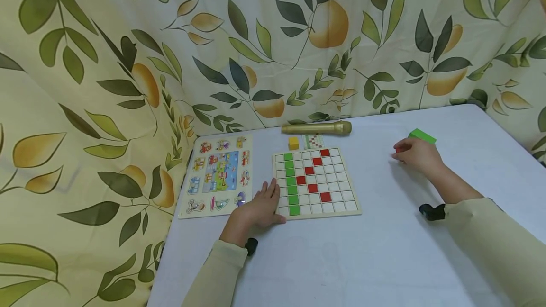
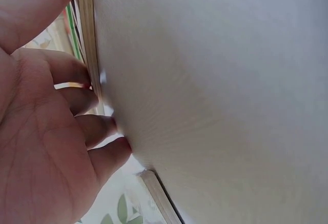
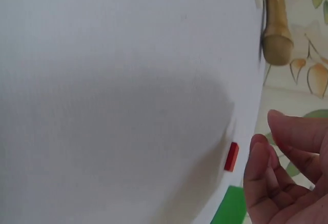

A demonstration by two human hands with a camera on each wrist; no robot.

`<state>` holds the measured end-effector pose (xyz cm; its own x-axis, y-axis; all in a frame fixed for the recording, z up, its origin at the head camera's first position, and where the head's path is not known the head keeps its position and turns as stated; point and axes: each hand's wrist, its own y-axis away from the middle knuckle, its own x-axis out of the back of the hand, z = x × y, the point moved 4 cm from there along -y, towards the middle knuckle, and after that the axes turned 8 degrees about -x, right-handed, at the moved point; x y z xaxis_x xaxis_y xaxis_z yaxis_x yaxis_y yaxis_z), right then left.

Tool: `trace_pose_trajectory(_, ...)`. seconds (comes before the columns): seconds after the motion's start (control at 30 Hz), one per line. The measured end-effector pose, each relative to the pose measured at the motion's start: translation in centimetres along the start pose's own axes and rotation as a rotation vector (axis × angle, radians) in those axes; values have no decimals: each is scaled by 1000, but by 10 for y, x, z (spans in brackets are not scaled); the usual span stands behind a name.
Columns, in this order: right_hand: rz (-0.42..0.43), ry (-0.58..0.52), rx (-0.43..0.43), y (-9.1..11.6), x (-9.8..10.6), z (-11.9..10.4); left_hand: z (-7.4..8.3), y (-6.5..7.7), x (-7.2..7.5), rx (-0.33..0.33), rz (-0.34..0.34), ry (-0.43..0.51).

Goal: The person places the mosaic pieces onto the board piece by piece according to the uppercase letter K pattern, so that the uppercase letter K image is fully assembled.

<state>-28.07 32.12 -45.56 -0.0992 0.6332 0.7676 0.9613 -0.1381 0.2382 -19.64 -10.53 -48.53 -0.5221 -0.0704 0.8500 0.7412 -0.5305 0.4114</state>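
Observation:
A wooden grid board [image 1: 316,183] lies on the table, with a column of green squares [image 1: 292,188] and red squares [image 1: 313,188] forming an angled line. My left hand [image 1: 261,205] rests at its left edge, thumb by the near corner; the left wrist view shows the fingers [image 2: 77,101] against the board's edge. Far to the right, my right hand [image 1: 420,155] hovers close to a small red block [image 3: 231,157] and a green block [image 1: 422,135]. In the right wrist view a gap shows between thumb and fingers [image 3: 259,167], with nothing visible in it.
Left of the grid lies a picture puzzle board [image 1: 198,195] with vehicle pieces. Behind the grid are a yellow cube [image 1: 293,143], a small pattern card [image 1: 313,141] and a gold microphone [image 1: 316,128]. A leaf-and-fruit printed curtain [image 1: 239,60] borders the table's back and left.

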Motion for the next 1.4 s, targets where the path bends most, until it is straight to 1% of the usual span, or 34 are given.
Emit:
trace_pose_trajectory(0.17, 41, 33, 4, -6, 9, 7, 2, 2, 3, 3, 1, 8)
trace_pose_trajectory(0.27, 38, 48, -12, -9, 12, 10, 4, 4, 5, 4, 1, 17)
trace_pose_trajectory(0.43, 9, 55, -51, -11, 12, 14, 5, 4, 5, 5, -3, 14)
trace_pose_trajectory(0.53, 8, 62, -57, -13, 11, 15, 5, 4, 5, 2, -1, 8)
trace_pose_trajectory(0.83, 15, 104, -24, -19, 6, 17, 1, 0, 2, -2, 1, -6)
trace_pose_trajectory(1.0, 26, 88, -12, -21, 5, 18, 2, 0, 2, -14, -2, -15)
trace_pose_trajectory(1.2, 71, 56, -1, -21, 4, 21, 3, 3, 4, -5, -3, -4)
trace_pose_trajectory(1.4, 86, 46, 8, -15, 5, 21, 5, 4, 4, -5, -5, 3)
